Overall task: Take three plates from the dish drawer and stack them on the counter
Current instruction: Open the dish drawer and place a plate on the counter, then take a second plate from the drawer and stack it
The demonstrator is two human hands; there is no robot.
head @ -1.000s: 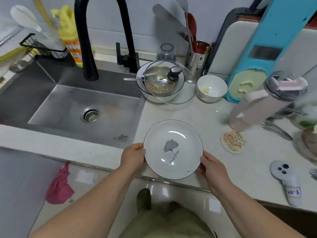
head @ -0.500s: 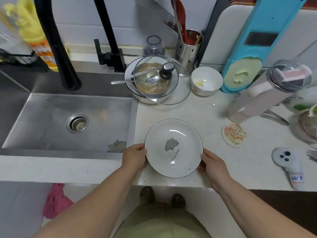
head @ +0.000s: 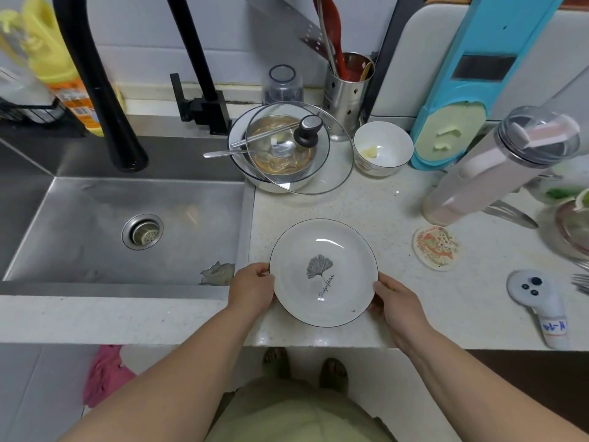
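Two hands' fingers clamp one plate (head: 323, 272) over the speckled white counter (head: 398, 215) beside a steel sink (head: 127, 231).

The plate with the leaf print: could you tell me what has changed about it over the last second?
The plate has come forward from over the counter's front edge to fully above the counter. The left hand and right hand still grip its opposite rims. The bowl and glass lid stayed put.
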